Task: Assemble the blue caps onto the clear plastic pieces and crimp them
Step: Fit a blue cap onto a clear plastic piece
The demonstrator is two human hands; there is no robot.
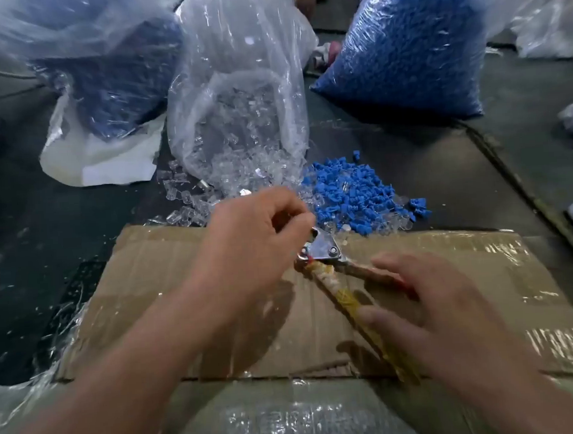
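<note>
A crimping tool (324, 249) with a metal head and tape-wrapped handles lies on a flattened cardboard box (432, 265). My left hand (256, 232) hovers at the tool's jaws with fingers curled, pinching something small that I cannot make out. My right hand (428, 305) rests over the two spread handles, fingers loosely wrapped around them. A pile of loose blue caps (354, 192) lies just beyond the tool. Clear plastic pieces (190, 202) spill from an open clear bag (239, 119) to the left of the caps.
A large bag of blue caps (412, 51) stands at the back right, another blue-filled bag (115, 76) at the back left. White plastic sheeting (100, 161) lies under the left bag. The floor is dark, with clear wrap around the cardboard.
</note>
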